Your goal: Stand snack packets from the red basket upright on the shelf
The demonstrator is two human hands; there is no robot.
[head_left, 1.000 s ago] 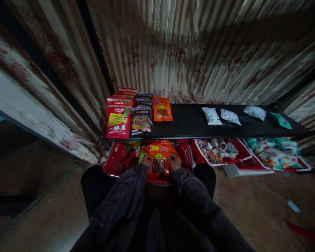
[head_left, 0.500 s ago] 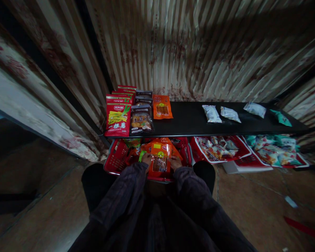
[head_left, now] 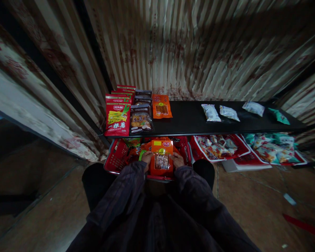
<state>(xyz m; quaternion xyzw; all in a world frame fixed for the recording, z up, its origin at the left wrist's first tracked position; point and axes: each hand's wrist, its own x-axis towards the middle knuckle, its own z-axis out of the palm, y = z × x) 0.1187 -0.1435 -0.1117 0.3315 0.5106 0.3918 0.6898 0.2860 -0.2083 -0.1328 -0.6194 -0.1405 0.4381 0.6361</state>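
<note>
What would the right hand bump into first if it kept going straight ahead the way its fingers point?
Probably the front edge of the black shelf just beyond the right hand, which grips the orange packet; depth is unclear, so it might pass underneath.

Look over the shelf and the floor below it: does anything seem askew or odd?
Mostly tidy. On the black shelf, the green packet at the right end lies slanted. Small white scraps litter the floor. Both hands grip an orange snack packet.

Dark long sleeves, faint purplish stripe pattern, loose folds; dark trousers; hands bare.
</note>
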